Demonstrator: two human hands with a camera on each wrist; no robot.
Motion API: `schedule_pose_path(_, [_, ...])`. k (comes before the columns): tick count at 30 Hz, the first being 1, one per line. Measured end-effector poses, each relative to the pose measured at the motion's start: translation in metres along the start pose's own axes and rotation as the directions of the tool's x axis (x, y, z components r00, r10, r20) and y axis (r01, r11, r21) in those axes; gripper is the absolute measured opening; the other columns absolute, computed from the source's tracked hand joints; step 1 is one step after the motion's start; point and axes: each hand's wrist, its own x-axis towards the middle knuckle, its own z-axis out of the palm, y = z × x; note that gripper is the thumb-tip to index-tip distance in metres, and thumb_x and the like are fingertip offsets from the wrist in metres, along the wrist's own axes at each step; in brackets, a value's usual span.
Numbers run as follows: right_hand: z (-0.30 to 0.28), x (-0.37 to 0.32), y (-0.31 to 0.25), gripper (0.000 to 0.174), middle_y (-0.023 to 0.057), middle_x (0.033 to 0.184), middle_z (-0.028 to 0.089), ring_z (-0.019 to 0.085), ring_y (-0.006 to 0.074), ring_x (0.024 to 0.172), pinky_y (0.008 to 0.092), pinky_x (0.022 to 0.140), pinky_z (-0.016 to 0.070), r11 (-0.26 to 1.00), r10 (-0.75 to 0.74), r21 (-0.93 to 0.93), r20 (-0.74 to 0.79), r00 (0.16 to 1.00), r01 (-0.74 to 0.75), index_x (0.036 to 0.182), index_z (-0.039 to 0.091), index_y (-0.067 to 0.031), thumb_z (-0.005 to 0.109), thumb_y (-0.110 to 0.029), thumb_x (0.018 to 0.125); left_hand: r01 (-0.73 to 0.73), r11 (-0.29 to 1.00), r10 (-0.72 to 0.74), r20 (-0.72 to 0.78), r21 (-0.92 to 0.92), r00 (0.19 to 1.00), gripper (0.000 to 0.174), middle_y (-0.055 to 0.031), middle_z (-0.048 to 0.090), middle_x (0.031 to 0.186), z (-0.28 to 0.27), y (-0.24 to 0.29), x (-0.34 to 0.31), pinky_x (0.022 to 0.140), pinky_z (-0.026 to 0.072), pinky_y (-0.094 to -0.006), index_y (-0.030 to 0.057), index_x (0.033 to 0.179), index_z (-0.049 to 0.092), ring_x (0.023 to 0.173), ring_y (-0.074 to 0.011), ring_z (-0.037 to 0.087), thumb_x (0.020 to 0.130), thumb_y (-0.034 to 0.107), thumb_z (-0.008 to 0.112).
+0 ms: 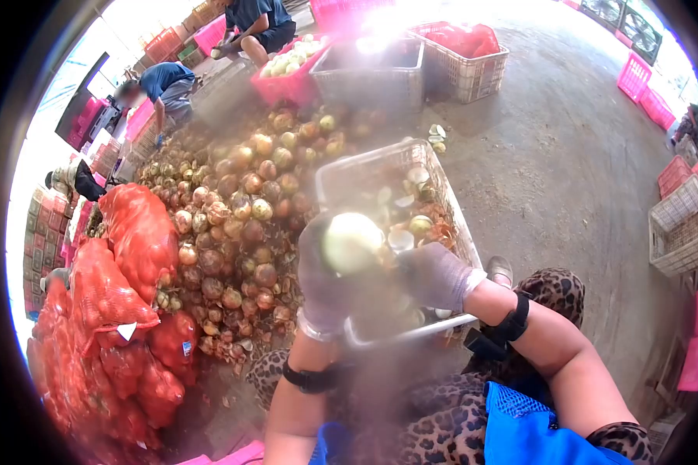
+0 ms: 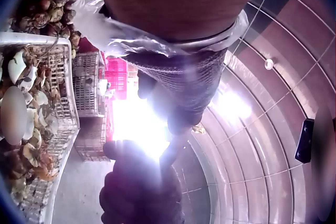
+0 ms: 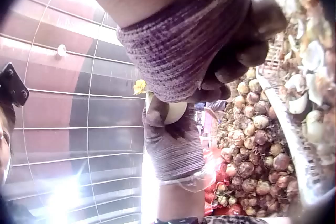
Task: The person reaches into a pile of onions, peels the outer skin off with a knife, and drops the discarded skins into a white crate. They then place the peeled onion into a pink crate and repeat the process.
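My gloved left hand (image 1: 322, 271) grips a pale peeled onion (image 1: 353, 243) over the near end of a white plastic crate (image 1: 464, 225). In the right wrist view, the left thumb lies against the onion (image 3: 176, 112). My gloved right hand (image 1: 436, 275) is close beside the onion, its fingers (image 3: 252, 53) curled in the right wrist view. I cannot tell whether those fingers hold something. Cut onion ends (image 1: 401, 239) and brown skins (image 1: 440, 232) lie inside the crate. Glare blurs the hands in the left wrist view.
A large heap of unpeeled onions (image 1: 248, 186) spreads to the left, beside stacked red mesh sacks (image 1: 105, 302). Ahead stand a pink crate of peeled onions (image 1: 293, 66), a grey crate (image 1: 368, 77) and a crate with red sacks (image 1: 465, 70). Two people work at the back left.
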Motion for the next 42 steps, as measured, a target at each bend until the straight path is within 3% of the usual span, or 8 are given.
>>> schedule_pose_path(3, [0.004,0.006,-0.006,0.010,0.0125,0.071,0.063,0.064,0.0290,0.061,0.0402,0.057,0.0512,0.997,-0.054,-0.053,-0.081,0.995,0.050,0.076,0.064,-0.0070,0.057,-0.014,0.080,0.222,0.948,-0.211,0.069,-0.227,0.975,0.084,-0.0142,0.053,0.122,-0.003,0.011,0.001,0.093,0.0518,-0.0401,0.0033,0.135,0.036,0.110,-0.0276,0.057,0.071,0.032,0.081])
schedule_pose_path(6, [0.001,0.002,-0.002,0.012,0.0128,0.070,0.062,0.065,0.0278,0.062,0.0390,0.056,0.0520,0.990,-0.047,-0.135,-0.076,0.996,0.036,0.078,0.064,-0.0047,0.059,-0.015,0.078,0.580,0.398,-0.509,0.355,-0.711,0.784,0.080,-0.0145,0.055,0.119,0.007,0.028,0.001,0.089,0.0549,-0.0333,0.0010,0.132,0.039,0.108,-0.0229,0.058,0.069,0.024,0.082])
schedule_pose_path(13, [0.000,0.003,-0.007,0.026,0.0182,0.076,0.064,0.067,0.0308,0.072,0.0388,0.064,0.0552,0.975,0.192,-0.093,-0.118,0.974,-0.204,0.084,0.065,-0.0011,0.064,-0.026,0.077,0.261,0.948,-0.237,0.143,-0.183,0.961,0.070,-0.0130,0.055,0.119,0.019,0.006,-0.001,0.086,0.0560,-0.0327,0.0013,0.128,0.044,0.103,-0.0229,0.060,0.070,0.019,0.079])
schedule_pose_path(22, [0.009,0.004,0.003,0.014,0.0127,0.066,0.060,0.063,0.0269,0.056,0.0380,0.047,0.0493,0.984,-0.066,-0.174,-0.178,0.982,0.035,0.082,0.059,-0.0006,0.057,-0.013,0.078,0.621,0.224,-0.537,0.436,-0.752,0.722,0.073,-0.0132,0.060,0.107,0.017,0.023,-0.009,0.080,0.0548,-0.0350,-0.0031,0.122,0.050,0.092,-0.0222,0.062,0.071,0.040,0.077])
schedule_pose_path(29, [-0.010,0.009,0.003,0.004,0.0070,0.069,0.061,0.064,0.0214,0.060,0.0339,0.051,0.0506,0.889,-0.382,-0.237,0.085,0.920,0.391,0.075,0.064,-0.0104,0.061,-0.008,0.074,0.603,0.420,-0.424,0.440,-0.678,0.791,0.082,-0.0161,0.058,0.112,0.007,0.019,-0.004,0.081,0.0558,-0.0364,-0.0022,0.129,0.045,0.097,-0.0260,0.061,0.069,0.043,0.078])
schedule_pose_path(34, [-0.012,-0.010,0.000,0.018,0.0093,0.077,0.064,0.066,0.0214,0.068,0.0344,0.060,0.0516,0.981,-0.187,-0.069,-0.051,0.981,0.184,0.091,0.066,-0.0079,0.065,-0.008,0.074,0.479,0.797,-0.360,0.348,-0.369,0.866,0.070,-0.0160,0.060,0.107,0.004,0.023,-0.003,0.075,0.0576,-0.0350,-0.0010,0.128,0.044,0.088,-0.0230,0.064,0.073,0.033,0.071])
schedule_pose_path(38, [-0.017,-0.009,-0.011,0.028,0.0123,0.088,0.063,0.065,0.0264,0.073,0.0426,0.065,0.0504,0.914,0.063,0.395,-0.357,0.932,0.090,0.101,0.059,-0.0065,0.067,-0.021,0.078,0.634,0.687,-0.520,0.371,-0.355,0.770,0.063,-0.0134,0.062,0.103,-0.005,0.001,-0.006,0.065,0.0558,-0.0287,0.0010,0.128,0.045,0.080,-0.0183,0.064,0.075,0.025,0.067])
schedule_pose_path(42, [-0.014,0.000,-0.009,0.053,0.0166,0.088,0.063,0.063,0.0332,0.079,0.0416,0.069,0.0506,0.973,-0.024,0.206,-0.363,0.931,0.106,0.114,0.056,-0.0050,0.076,-0.028,0.070,0.737,0.434,-0.535,0.510,-0.518,0.673,0.063,-0.0097,0.060,0.107,0.005,0.037,-0.002,0.075,0.0534,-0.0273,0.0043,0.130,0.045,0.089,-0.0160,0.061,0.072,0.016,0.067])
